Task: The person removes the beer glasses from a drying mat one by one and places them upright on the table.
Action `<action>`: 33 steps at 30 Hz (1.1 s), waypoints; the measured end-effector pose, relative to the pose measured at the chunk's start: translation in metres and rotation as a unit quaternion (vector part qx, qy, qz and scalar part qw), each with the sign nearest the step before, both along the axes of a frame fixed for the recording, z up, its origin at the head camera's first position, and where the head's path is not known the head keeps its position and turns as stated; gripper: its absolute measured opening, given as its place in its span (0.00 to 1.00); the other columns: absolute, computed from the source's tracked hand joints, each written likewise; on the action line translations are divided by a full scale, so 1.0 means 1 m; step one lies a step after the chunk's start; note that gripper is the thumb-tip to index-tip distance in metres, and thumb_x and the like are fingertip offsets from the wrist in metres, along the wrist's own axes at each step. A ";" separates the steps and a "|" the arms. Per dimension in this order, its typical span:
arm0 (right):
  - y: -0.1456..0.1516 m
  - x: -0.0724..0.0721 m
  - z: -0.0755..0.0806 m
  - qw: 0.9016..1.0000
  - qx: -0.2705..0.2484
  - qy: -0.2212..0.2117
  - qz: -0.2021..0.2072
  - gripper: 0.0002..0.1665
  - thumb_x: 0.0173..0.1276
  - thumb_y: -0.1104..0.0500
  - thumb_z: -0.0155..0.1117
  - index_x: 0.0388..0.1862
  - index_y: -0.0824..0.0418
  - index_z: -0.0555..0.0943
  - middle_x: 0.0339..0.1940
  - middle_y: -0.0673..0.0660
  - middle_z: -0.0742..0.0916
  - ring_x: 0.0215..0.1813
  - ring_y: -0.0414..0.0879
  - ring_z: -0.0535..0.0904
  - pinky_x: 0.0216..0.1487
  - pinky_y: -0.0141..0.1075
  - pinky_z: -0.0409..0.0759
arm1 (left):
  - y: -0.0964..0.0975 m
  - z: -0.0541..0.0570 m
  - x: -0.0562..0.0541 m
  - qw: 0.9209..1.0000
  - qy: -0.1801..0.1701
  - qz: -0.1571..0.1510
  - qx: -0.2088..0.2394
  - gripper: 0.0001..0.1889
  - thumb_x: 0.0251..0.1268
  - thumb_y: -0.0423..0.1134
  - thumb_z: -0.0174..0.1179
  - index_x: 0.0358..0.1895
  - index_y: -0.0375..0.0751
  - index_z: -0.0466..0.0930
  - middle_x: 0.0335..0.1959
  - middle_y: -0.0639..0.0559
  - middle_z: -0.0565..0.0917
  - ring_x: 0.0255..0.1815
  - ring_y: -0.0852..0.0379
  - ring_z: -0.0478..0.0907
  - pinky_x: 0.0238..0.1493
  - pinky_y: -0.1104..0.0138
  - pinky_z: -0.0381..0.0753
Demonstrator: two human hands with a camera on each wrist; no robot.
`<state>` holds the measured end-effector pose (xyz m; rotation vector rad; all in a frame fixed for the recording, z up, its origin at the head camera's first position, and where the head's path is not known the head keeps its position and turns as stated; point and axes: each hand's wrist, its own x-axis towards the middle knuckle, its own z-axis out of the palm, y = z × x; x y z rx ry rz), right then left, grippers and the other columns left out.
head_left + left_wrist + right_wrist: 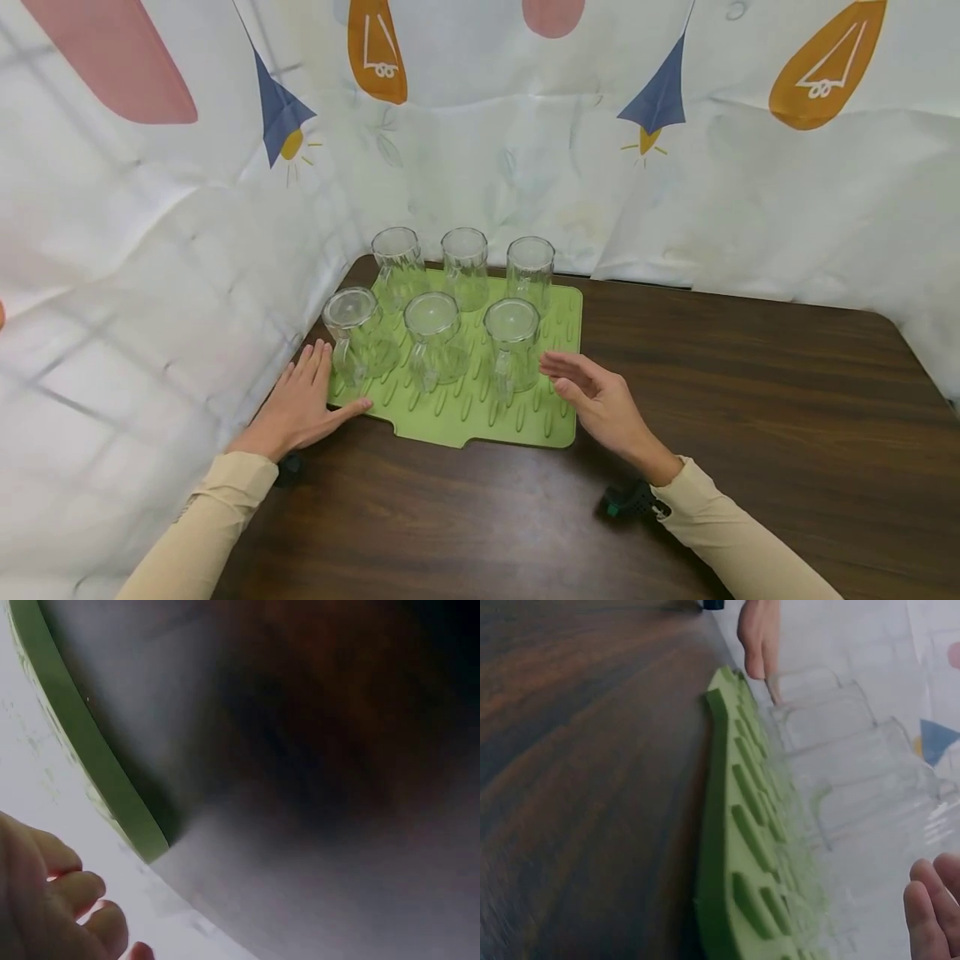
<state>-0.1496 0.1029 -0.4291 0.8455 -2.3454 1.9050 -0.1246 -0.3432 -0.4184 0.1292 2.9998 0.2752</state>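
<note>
A green ridged drying mat (442, 427) lies on the dark wooden table and carries clear glass mugs in two rows of three. The front row, such as the front-right mug (513, 333), stands with thick bases up. In the back row, the back-right mug (530, 262) shows an open rim on top. My left hand (300, 404) lies at the mat's front-left corner, fingers straight along its left side and thumb over the front edge. My right hand (600, 404) is held over the mat's right edge, fingers extended close beside the front-right mug. Neither hand grips anything.
A white printed cloth (480, 158) hangs behind the table (750, 400) and along its left side, close to the mat. Bare tabletop stretches right of the mat and in front of it. A dark band (630, 500) sits at the right wrist.
</note>
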 end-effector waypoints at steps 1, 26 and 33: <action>-0.002 0.000 -0.002 1.000 0.001 -0.005 0.004 0.23 0.80 0.62 0.59 0.71 0.61 0.77 0.66 0.70 0.84 0.64 0.30 0.83 0.60 0.25 0.84 | 0.001 0.000 0.000 1.000 -0.004 0.001 0.005 0.63 0.68 0.75 0.53 0.82 0.23 0.38 0.84 0.24 0.41 0.85 0.26 0.40 0.82 0.32 0.45; -0.040 0.005 -0.016 0.997 0.054 -0.035 0.031 0.24 0.78 0.52 0.64 0.70 0.50 0.79 0.66 0.55 0.87 0.64 0.49 0.86 0.65 0.36 0.85 | 0.010 -0.004 -0.003 0.998 -0.067 0.010 -0.016 0.63 0.70 0.76 0.49 0.79 0.17 0.44 0.82 0.18 0.42 0.83 0.21 0.42 0.82 0.33 0.50; -0.049 0.003 -0.017 0.997 0.051 -0.047 0.037 0.24 0.77 0.51 0.65 0.70 0.50 0.80 0.66 0.54 0.87 0.65 0.48 0.86 0.65 0.35 0.85 | 0.011 -0.005 -0.002 0.998 -0.062 0.006 -0.023 0.62 0.70 0.76 0.48 0.79 0.16 0.45 0.82 0.18 0.43 0.83 0.21 0.43 0.82 0.34 0.51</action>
